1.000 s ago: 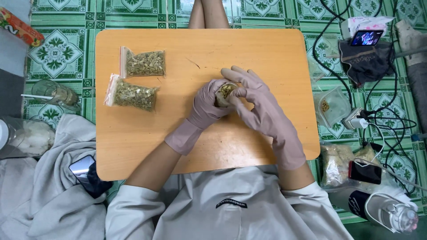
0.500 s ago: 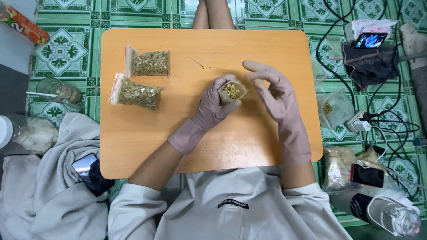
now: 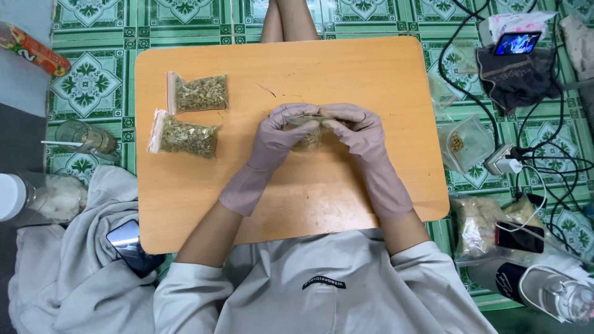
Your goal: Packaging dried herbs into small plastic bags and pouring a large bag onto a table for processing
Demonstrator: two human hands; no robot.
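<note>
Both my hands wear mauve gloves and meet over the middle of a small orange wooden table. My left hand and my right hand together pinch the top of a small clear bag filled with greenish-yellow dried bits. The bag is mostly hidden by my fingers. Two filled bags of the same stuff lie flat at the table's left: one farther away, one nearer.
A phone lies on grey cloth at the lower left. A glass and a plastic bottle sit on the green tiled floor left of the table. At the right lie cables, a power strip, plastic bags and another phone.
My right hand, lifted off and open half a second ago, has come back onto the small bag. Both hands now close over its top, and they sit slightly lower on the table.
</note>
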